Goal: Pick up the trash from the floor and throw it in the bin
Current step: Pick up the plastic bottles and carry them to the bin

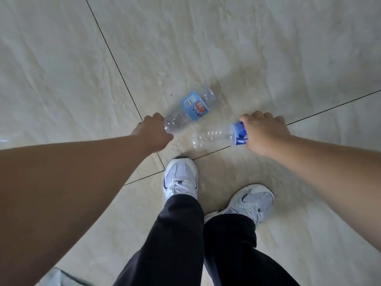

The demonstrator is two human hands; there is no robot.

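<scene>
Two empty clear plastic bottles, both on their sides low over the tiled floor (247, 48). Larger bottle (191, 109), pale blue label mid-body, held at one end by the left hand (153, 133), fingers curled shut around it; body running up and away from those fingers. Smaller bottle (216, 136), dark blue label, clamped at the label end by the right hand (263, 134), clear ribbed end pointing across toward the left knuckles. Whether either bottle has left the tile, or which end carries the neck: cannot tell.

Likely very light, thin-walled, springy under a squeeze, smooth and a little slick; no liquid visible inside. Best taken where already gripped, around an end or the labelled band, firmly enough to stop rolling but not so hard as to crush and pop loose.

Just below the fingers, two white trainers (180, 178) and dark trouser legs (206, 244). Pale glossy marble-pattern tiles with dark grout lines crossing under the hands. No bin in view anywhere, so a carry elsewhere probably needed.
</scene>
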